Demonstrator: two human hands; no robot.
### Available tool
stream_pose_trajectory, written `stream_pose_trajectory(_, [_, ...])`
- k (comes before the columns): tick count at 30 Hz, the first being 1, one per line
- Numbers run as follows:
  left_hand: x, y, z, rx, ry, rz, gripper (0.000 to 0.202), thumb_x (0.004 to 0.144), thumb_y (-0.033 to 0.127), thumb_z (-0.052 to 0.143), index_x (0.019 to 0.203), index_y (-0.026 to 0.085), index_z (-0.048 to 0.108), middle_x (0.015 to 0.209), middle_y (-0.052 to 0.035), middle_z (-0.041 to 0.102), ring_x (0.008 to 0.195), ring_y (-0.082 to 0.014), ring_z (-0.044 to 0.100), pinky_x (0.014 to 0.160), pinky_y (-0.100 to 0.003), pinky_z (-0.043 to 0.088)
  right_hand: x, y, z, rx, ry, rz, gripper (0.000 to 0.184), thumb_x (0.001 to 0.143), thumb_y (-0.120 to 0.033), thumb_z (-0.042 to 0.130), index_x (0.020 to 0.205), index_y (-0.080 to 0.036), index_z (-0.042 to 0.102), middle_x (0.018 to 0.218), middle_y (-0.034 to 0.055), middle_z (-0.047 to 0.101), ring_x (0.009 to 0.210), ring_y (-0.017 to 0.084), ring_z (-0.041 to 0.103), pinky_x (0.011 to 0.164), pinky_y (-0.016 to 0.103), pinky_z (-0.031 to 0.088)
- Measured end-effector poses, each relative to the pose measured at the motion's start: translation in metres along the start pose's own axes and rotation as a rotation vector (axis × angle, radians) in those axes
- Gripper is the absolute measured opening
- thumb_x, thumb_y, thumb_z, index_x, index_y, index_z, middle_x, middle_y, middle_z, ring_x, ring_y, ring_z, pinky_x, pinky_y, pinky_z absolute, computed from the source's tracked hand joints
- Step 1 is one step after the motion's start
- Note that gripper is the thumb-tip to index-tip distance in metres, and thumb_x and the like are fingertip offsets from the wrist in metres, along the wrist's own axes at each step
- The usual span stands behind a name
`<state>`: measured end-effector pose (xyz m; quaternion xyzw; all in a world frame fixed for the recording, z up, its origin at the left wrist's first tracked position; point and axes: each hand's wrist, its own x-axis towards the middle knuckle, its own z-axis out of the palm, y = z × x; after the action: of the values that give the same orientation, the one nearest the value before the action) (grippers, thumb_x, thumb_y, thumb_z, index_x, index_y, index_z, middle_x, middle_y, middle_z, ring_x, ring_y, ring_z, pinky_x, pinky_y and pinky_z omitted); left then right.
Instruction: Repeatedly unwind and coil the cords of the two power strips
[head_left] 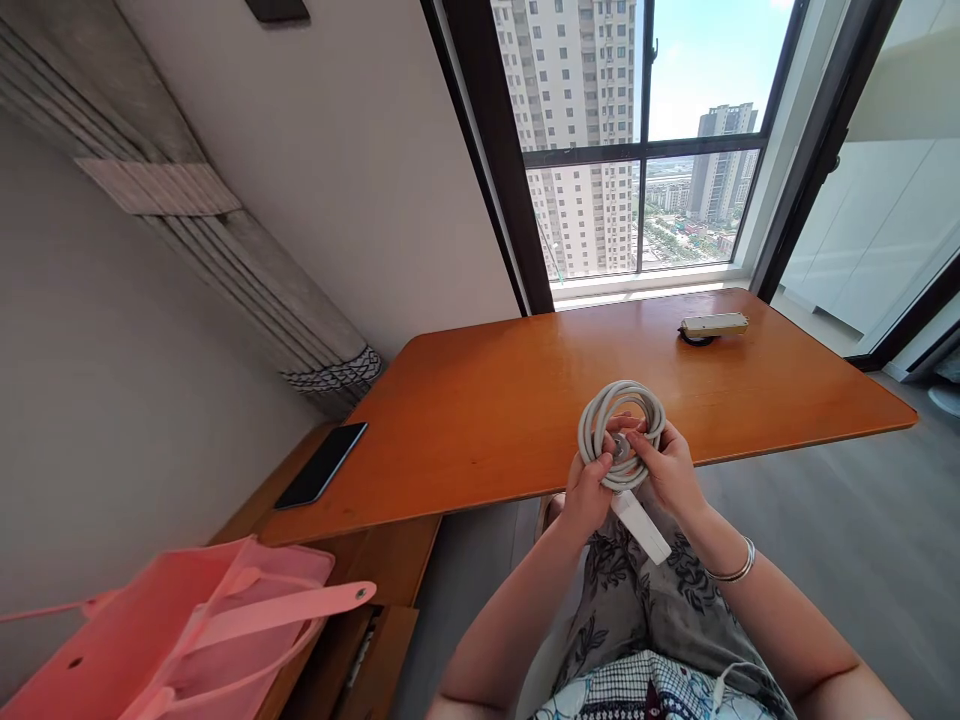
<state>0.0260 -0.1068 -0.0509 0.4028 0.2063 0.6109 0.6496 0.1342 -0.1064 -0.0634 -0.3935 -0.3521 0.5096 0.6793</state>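
A white extension cord point(590, 425), wound into several round loops, is held up over the near edge of the table. My left hand point(588, 492) grips the lower left of the coil, its thumb laid along the loops. On the other side my right hand point(669, 468) is closed round the right of the coil, with thumb and fingers reaching into its middle. A roundish grey-white piece, which looks like the plug point(621, 447), sits between the fingertips of both hands. Below the coil a white power strip point(642, 528) hangs at a slant above my lap.
On the orange-brown wooden table point(480, 400) another power strip point(715, 325) with a black cord lies at the far right. A dark tablet point(321, 466) rests at the left end. A pink bag point(172, 620) stands at the lower left. Behind the table is a window point(643, 150).
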Motion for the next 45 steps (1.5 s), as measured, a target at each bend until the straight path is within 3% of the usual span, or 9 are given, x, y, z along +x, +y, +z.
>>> stream_pose_trajectory(8, [0.003,-0.016,-0.013,0.17,0.271,0.014,0.014,0.066,0.027,0.074,0.075,0.019,0.068,0.083,-0.0033,0.071,0.094,-0.0235,0.067,0.082,-0.031,0.052,0.005,0.004,-0.008,-0.112,-0.02,-0.012,0.041,0.063,-0.045,0.086,0.078,-0.021,0.056,0.071,-0.0036,0.058,0.065,0.013,0.05,0.062,0.026,0.044])
stream_pose_trajectory(14, [0.008,-0.015,-0.013,0.149,0.258,-0.014,0.018,0.069,0.029,0.068,0.082,0.018,0.072,0.09,-0.0043,0.073,0.092,-0.022,0.068,0.081,-0.029,0.053,0.01,0.001,-0.015,-0.116,-0.184,0.011,0.037,0.064,-0.042,0.085,0.077,-0.021,0.057,0.083,0.0005,0.065,0.074,0.015,0.058,0.071,0.03,0.049])
stream_pose_trajectory(22, [0.01,-0.009,-0.005,0.096,0.249,-0.058,0.011,0.065,0.024,0.069,0.073,0.017,0.069,0.075,-0.0033,0.069,0.081,-0.0197,0.067,0.079,-0.029,0.052,0.011,0.004,-0.017,-0.206,-0.121,-0.037,0.042,0.063,-0.05,0.086,0.077,-0.022,0.059,0.073,-0.0012,0.062,0.071,0.017,0.057,0.071,0.031,0.048])
stream_pose_trajectory(26, [0.024,0.004,-0.005,-0.117,0.284,-0.187,0.013,0.069,0.029,0.065,0.067,0.017,0.061,0.07,-0.0017,0.064,0.071,-0.0148,0.065,0.08,-0.029,0.054,0.01,0.008,-0.027,-0.066,-0.194,-0.006,0.054,0.074,-0.074,0.067,0.094,-0.024,0.068,0.096,0.0052,0.069,0.09,0.021,0.062,0.081,0.034,0.05])
stream_pose_trajectory(29, [0.031,0.016,-0.007,-0.233,0.294,-0.128,0.024,0.071,0.027,0.064,0.058,0.019,0.046,0.075,0.0007,0.063,0.065,-0.0102,0.061,0.084,-0.03,0.054,0.008,0.011,-0.042,-0.051,-0.315,0.049,0.067,0.08,-0.081,0.051,0.115,-0.026,0.066,0.116,0.0089,0.067,0.11,0.024,0.061,0.091,0.037,0.048])
stream_pose_trajectory(33, [0.038,0.023,-0.009,-0.28,0.32,0.003,0.026,0.072,0.026,0.063,0.059,0.019,0.042,0.072,0.0012,0.06,0.067,-0.0107,0.06,0.081,-0.03,0.054,-0.004,0.007,-0.057,-0.361,-0.667,0.149,0.09,0.072,-0.059,0.079,0.147,-0.026,0.041,0.136,0.0128,0.058,0.119,0.026,0.058,0.103,0.044,0.042])
stream_pose_trajectory(36, [0.045,0.021,-0.014,-0.241,0.385,0.088,0.021,0.073,0.026,0.062,0.061,0.019,0.048,0.074,0.0004,0.062,0.066,-0.0105,0.059,0.08,-0.029,0.052,-0.016,0.001,-0.057,-0.674,-0.727,0.056,0.108,0.067,-0.03,0.085,0.155,-0.026,0.022,0.143,0.0139,0.051,0.127,0.027,0.053,0.109,0.046,0.039])
stream_pose_trajectory(39, [0.052,0.017,-0.024,-0.136,0.408,0.142,0.015,0.075,0.029,0.062,0.066,0.019,0.056,0.075,-0.0011,0.065,0.069,-0.0121,0.061,0.08,-0.029,0.051,-0.026,-0.004,-0.055,-0.911,-0.663,-0.122,0.084,0.074,-0.013,0.07,0.148,-0.023,0.032,0.138,0.0145,0.054,0.127,0.028,0.055,0.106,0.046,0.044])
stream_pose_trajectory(45, [0.058,0.006,-0.053,0.255,0.286,0.139,0.03,0.075,0.043,0.065,0.09,0.018,0.07,0.095,-0.0085,0.074,0.096,-0.0239,0.069,0.08,-0.032,0.053,-0.038,-0.034,-0.056,-0.985,-0.57,-0.664,0.041,0.088,-0.021,0.064,0.128,-0.025,0.058,0.127,0.0133,0.066,0.112,0.024,0.067,0.088,0.035,0.057])
